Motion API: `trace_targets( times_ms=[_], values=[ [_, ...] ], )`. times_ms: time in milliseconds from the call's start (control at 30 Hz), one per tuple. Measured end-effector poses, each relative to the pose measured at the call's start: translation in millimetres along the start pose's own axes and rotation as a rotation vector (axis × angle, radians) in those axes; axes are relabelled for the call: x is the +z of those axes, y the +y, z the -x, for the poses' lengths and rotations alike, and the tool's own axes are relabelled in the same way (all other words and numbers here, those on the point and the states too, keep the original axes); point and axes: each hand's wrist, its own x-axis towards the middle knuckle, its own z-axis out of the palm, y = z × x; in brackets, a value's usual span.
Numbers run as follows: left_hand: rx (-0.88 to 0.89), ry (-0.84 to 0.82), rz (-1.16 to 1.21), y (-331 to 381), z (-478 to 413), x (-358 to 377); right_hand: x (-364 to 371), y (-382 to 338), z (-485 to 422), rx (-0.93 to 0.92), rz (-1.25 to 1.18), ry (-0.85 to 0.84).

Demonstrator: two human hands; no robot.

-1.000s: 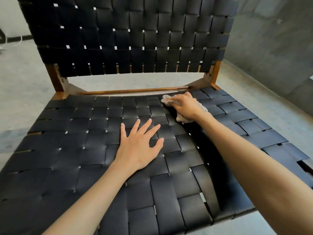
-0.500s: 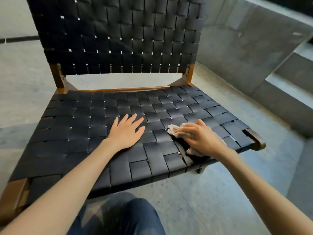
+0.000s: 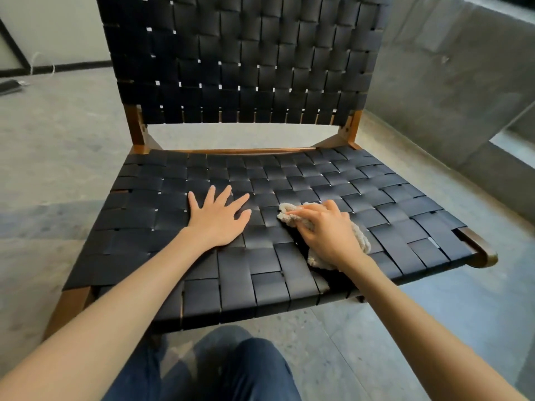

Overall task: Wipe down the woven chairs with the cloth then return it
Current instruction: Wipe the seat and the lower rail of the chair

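Mid-wipe at seat centre: gripping cloth with right hand, bracing with flat, open left hand. Next, probably: sweep rest of seat.

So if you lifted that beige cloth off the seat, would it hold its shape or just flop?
Probably flop: the cloth lies bunched and wrinkled under the right hand. Its fuzzy pile likely drags rather than slides on the woven seat.

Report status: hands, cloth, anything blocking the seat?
Left hand flat, open, on the woven seat. Right hand grips the cloth, pressed to the seat. No obstruction seen on the seat.
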Motion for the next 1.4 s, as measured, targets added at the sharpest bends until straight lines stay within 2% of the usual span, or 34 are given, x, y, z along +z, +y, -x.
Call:
trace_targets(
  times_ms=[433, 667, 767, 1000, 1100, 1267, 1400],
  values=[
    [-0.078, 0.203, 0.034, -9, -34, 23, 76, 13, -203, -0.017, -0.042, 0.01],
    [-0.1, 0.208, 0.048, -7, -32, 24, 96, -20, -249, -0.112, -0.181, -0.099],
    [-0.103, 0.203, 0.045, -6, -31, 21, 96, -26, -239, -0.178, -0.188, -0.117],
    [-0.168, 0.247, 0.141, -5, -27, 9, 68, -29, -163, -0.198, -0.261, -0.154],
    [-0.193, 0.198, 0.157, -7, -21, 0, 49, -32, -121, -0.199, -0.257, -0.191],
    [-0.086, 0.04, 0.083, -17, 7, -12, 19, -35, -51, -0.269, -0.253, -0.22],
    [0.006, 0.029, 0.08, -37, 42, -15, 0, -44, -7, -0.216, -0.221, -0.207]
  ],
)
